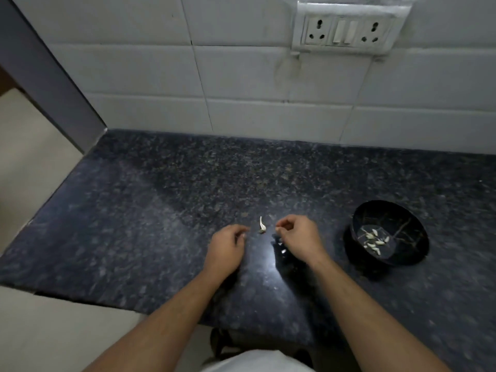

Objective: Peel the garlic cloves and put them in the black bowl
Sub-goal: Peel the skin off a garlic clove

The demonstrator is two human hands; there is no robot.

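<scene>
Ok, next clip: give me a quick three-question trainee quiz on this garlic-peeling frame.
1. True or false: the black bowl already holds peeled cloves.
2. Which hand is nearer the bowl: A left hand, B right hand?
3. What lies on the counter between the two hands?

Key: 1 true. 2 B. 3 a small pale garlic piece, touching neither hand.

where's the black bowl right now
In the head view, the black bowl sits on the dark granite counter at the right, just beyond the right hand, with peeled cloves inside.
</scene>
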